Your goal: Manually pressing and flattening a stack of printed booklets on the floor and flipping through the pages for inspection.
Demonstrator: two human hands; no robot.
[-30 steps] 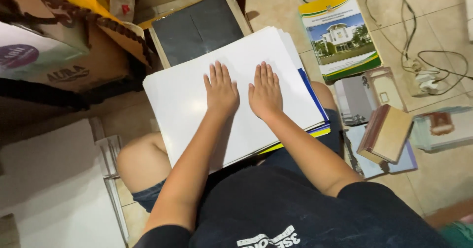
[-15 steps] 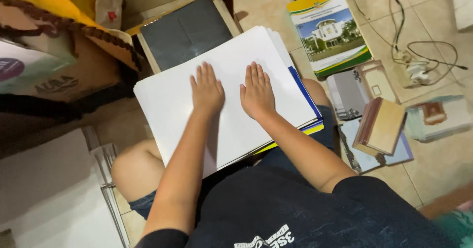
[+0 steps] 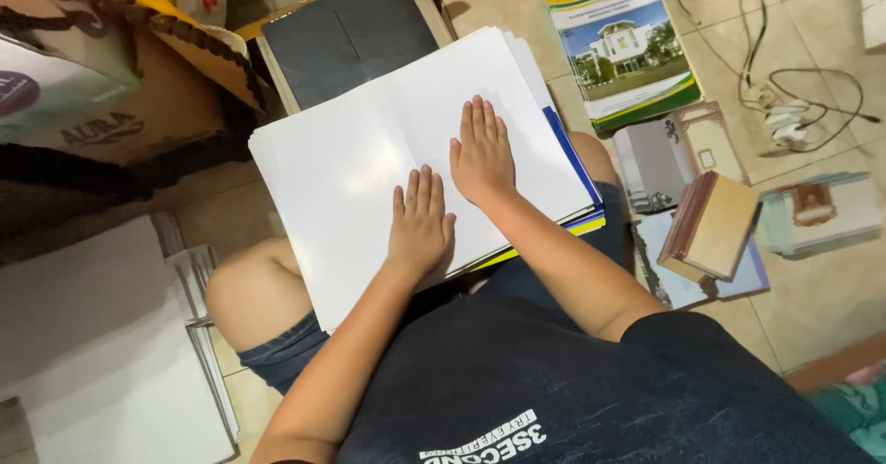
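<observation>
1. The left hand (image 3: 420, 224) lies flat, palm down, fingers straight and together, on the large white blank sheet (image 3: 351, 164) topping a stack of paper across the person's lap; its grip is released, grasping nothing.
2. The right hand (image 3: 482, 153) lies just as flat on the same sheet, a little farther from the body and just beside the left; its grip is released too.
3. Under the sheet, on the side of the right hand, the edges of a blue sheet (image 3: 574, 164) and a yellow sheet (image 3: 581, 228) stick out of the stack.
4. Beyond the fingertips of both hands lies a dark grey flat cover (image 3: 346, 35), partly under the white stack.
5. Right of the right hand, on the tiled floor (image 3: 821, 279), lie a glossy booklet with a white building pictured on it (image 3: 623, 44), a closed brown hardback book (image 3: 709, 226) and tangled dark cables (image 3: 784, 77).
6. Left of the left hand stands a brown cardboard box (image 3: 111, 86); nearer the body, white boards (image 3: 101, 353) are stacked.
</observation>
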